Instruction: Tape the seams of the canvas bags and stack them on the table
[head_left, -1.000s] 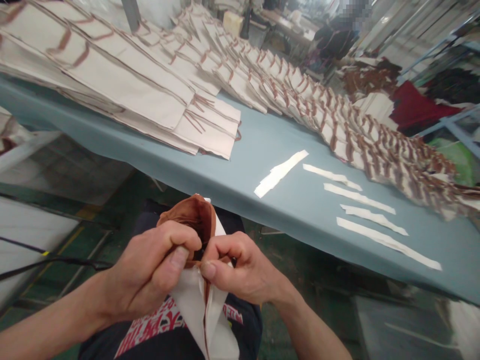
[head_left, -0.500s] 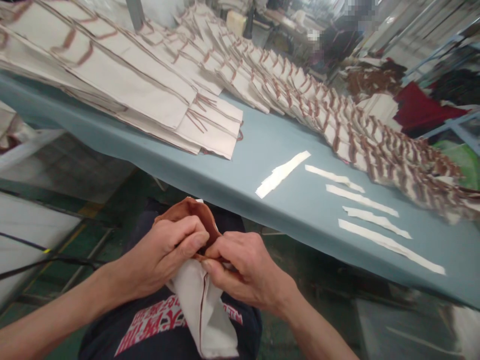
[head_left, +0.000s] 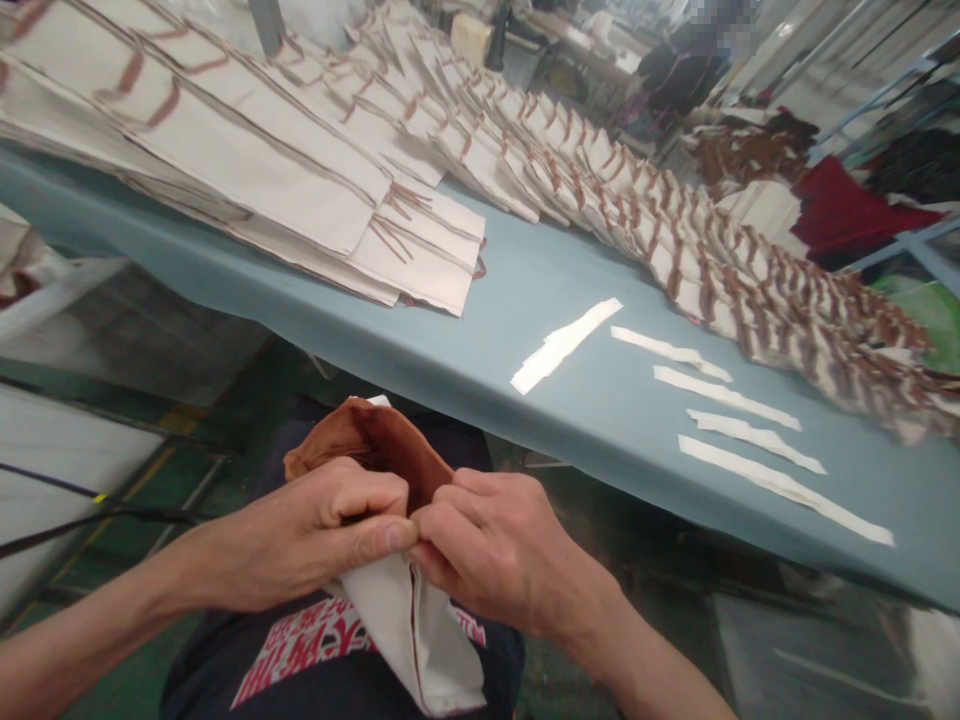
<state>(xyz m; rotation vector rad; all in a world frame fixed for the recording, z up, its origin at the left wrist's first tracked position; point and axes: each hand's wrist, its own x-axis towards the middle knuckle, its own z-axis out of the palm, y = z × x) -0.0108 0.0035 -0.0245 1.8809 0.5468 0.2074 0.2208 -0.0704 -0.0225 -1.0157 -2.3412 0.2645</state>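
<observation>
Both my hands grip a cream fabric piece with a brown lining [head_left: 420, 640], held low over my lap. Its brown inner side opens up above my fingers, and the cream part with a dark seam hangs beneath them. My left hand [head_left: 341, 535] is closed on the rim, thumb laid along the near side. Close against it, my right hand [head_left: 495, 555] pinches the same rim with curled fingers. The two thumbs almost meet, and what lies between the fingertips is hidden.
A blue-green table [head_left: 450, 370] runs across in front of me. Flat cream pieces with brown trim [head_left: 300, 190] are stacked at left; a long overlapping row [head_left: 645, 220] lies behind. Several white strips [head_left: 727, 395] lie nearer. In the background is a person [head_left: 682, 75].
The brown lining has spread wider and shifted left. My left hand has moved slightly lower, its thumb now stretched toward the right hand. The cream part has swung a little right.
</observation>
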